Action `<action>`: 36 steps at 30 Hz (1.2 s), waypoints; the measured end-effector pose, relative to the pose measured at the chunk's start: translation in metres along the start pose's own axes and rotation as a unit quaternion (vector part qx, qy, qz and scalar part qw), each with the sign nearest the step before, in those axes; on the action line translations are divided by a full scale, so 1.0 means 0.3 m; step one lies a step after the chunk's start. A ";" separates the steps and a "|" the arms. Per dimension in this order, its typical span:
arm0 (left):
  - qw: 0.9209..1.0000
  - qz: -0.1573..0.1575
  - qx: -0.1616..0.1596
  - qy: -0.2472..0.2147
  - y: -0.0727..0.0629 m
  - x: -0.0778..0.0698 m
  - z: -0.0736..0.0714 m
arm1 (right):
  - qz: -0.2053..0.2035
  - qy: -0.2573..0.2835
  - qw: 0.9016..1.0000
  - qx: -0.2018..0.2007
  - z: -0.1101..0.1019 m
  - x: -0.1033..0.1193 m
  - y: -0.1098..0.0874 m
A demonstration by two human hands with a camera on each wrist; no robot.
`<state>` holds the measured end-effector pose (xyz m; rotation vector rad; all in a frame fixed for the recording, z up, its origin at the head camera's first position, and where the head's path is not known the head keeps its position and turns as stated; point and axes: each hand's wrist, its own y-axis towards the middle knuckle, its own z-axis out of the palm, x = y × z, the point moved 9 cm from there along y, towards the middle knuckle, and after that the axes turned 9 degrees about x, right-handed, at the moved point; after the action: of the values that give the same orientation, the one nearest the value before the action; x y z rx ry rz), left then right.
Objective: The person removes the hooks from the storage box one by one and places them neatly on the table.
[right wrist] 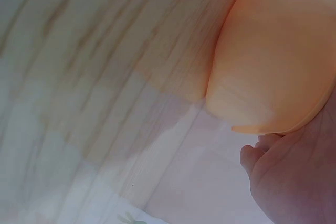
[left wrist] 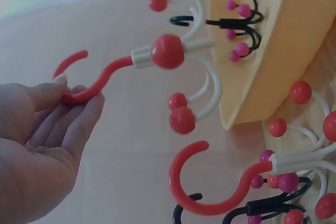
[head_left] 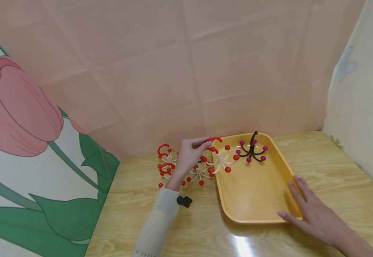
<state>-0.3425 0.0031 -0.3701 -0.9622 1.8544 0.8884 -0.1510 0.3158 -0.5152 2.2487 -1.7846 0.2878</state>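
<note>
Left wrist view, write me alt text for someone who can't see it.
A left hand holds a white, ball-tipped hanger by its red hook. Beyond, a black hanger with pink tips is in a yellow tray; more hangers crowd the lower right.

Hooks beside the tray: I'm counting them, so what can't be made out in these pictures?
- Head view: some table hooks lie partly behind the left hand, so their count is uncertain.
- Left wrist view: the lower red-and-white hook is cut off by the right edge.
- Right wrist view: the tray hides its inside behind its outer wall.
</note>
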 end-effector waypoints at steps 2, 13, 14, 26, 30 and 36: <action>1.000 -0.003 -0.006 -0.010 -0.020 0.006 -0.016 | 0.001 0.003 1.000 0.002 0.001 0.000 -0.001; 0.999 0.007 -0.049 0.008 -0.132 0.023 -0.085 | 0.011 0.007 1.000 0.012 0.004 -0.006 0.001; 0.999 0.006 -0.051 0.006 -0.143 0.026 -0.087 | 0.011 0.008 1.000 0.012 0.004 -0.007 0.001; 0.997 -0.013 -0.071 -0.004 -0.273 0.101 -0.109 | 0.005 0.001 1.000 0.005 0.008 0.000 -0.005; 0.997 -0.025 -0.076 -0.010 -0.307 0.135 -0.110 | 0.006 0.003 1.000 0.003 0.007 -0.002 -0.004; 0.997 -0.040 -0.069 -0.010 -0.339 0.183 -0.097 | 0.004 0.004 1.000 0.001 0.003 -0.002 -0.003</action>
<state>-0.2837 -0.0826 -0.4284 -1.1006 1.7420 0.9848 -0.1503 0.3162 -0.5164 2.2379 -1.7911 0.2990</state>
